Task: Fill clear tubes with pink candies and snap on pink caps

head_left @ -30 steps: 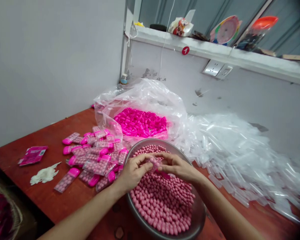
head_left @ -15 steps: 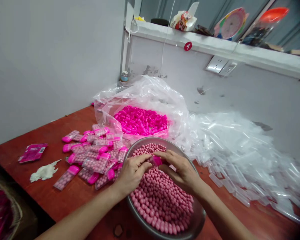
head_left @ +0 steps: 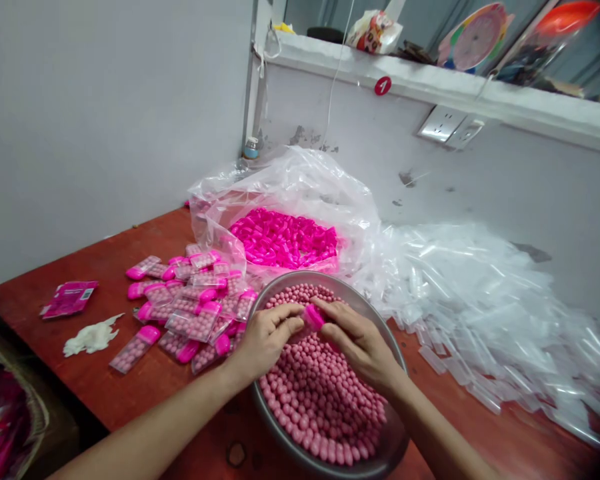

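The left hand (head_left: 263,340), closed, pinches a clear case (head_left: 307,317) whose pink cap (head_left: 315,318) faces the right hand (head_left: 363,341); its long axis is mostly hidden. The latter is half-curled, fingertips at the cap, grip uncertain. Both angle inward above a bowl (head_left: 394,427) of pink balls (head_left: 325,393).

Left grip (head_left: 264,339) pinches, right grip (head_left: 363,343) curls nearby.

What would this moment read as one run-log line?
Left hand: holds pink-capped case; Right hand: at its capped end; Below: bowl, pink balls; Left: filled cases; Right: clear cases
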Demonstrator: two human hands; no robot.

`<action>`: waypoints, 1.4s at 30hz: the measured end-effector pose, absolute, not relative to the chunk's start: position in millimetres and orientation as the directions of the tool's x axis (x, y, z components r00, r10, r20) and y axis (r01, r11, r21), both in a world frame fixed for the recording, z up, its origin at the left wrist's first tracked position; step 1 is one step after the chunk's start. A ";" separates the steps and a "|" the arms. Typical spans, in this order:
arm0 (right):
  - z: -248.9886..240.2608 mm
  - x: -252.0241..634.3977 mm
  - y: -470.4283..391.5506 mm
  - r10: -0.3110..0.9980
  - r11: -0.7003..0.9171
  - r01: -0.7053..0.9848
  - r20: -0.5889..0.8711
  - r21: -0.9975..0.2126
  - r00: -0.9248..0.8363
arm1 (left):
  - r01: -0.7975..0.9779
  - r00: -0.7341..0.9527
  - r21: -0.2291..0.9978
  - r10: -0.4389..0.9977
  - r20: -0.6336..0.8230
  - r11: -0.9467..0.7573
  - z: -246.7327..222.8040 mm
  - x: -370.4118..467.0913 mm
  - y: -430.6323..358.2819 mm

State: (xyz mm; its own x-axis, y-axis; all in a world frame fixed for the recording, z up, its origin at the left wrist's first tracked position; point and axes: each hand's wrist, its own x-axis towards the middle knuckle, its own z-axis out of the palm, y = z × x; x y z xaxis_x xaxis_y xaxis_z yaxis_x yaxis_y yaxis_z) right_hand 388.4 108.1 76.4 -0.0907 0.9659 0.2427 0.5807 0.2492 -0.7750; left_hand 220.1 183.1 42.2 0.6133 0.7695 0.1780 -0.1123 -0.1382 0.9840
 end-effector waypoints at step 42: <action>57.3 439.4 114.7 0.998 -0.066 0.973 0.007 -0.221 0.069 | 0.338 0.056 0.888 0.949 0.311 -0.311 24.8 130.0 280.4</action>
